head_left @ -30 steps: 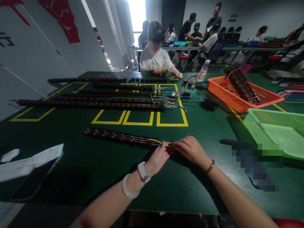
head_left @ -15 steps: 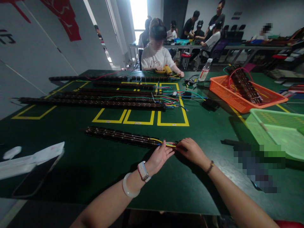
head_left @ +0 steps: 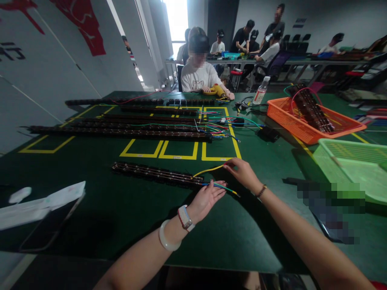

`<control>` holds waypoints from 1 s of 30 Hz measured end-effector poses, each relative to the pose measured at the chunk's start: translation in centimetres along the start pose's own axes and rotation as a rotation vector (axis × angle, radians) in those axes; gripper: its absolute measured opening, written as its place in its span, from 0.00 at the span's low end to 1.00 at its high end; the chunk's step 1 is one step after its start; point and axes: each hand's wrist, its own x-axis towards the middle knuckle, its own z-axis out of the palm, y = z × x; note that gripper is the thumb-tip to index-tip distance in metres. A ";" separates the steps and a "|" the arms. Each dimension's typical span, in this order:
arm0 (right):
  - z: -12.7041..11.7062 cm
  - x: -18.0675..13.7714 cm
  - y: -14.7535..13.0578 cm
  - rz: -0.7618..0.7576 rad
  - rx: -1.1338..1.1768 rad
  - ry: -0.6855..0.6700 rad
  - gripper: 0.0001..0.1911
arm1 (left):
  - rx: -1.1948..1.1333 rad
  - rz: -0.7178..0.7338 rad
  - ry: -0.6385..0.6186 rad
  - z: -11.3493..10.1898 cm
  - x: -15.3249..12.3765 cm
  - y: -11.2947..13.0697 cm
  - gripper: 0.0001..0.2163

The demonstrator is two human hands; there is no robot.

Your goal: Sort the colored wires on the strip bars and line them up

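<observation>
A dark strip with bare metal lines along it (head_left: pixel 157 174) lies on the green table, wires leaving its right end. My right hand (head_left: pixel 243 171) pinches the free end of a yellow wire (head_left: pixel 208 170), which bows up from the strip. Below it, my left hand (head_left: pixel 208 200) is palm up, its thumb laid over the green and blue wires (head_left: pixel 224 186) and its fingers beneath them. These wires run past the fingertips to a yellow-sleeved end (head_left: pixel 236 193).
Beyond are several longer dark strips (head_left: pixel 136 131) over yellow tape outlines. An orange basket (head_left: pixel 287 127) holding more strips and a green basket (head_left: pixel 335 167) stand at right. A phone (head_left: pixel 45 231) is at left. Across the table, a person (head_left: pixel 201 76) holds a yellow tool (head_left: pixel 220 91).
My right hand has moved up and slightly right, drawing the yellow wire away from the green and blue ones. My left hand stays by the strip's end.
</observation>
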 end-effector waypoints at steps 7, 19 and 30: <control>2.7 2.3 3.6 -0.093 0.007 -0.096 0.13 | -0.039 -0.033 -0.026 -0.4 0.2 0.1 0.16; 3.8 2.4 4.9 -0.107 -0.137 0.008 0.13 | -0.091 -0.138 -0.081 -1.0 0.8 0.6 0.18; 0.5 0.1 2.3 0.044 0.032 -0.070 0.14 | -0.049 -0.133 -0.110 -1.0 0.7 0.9 0.18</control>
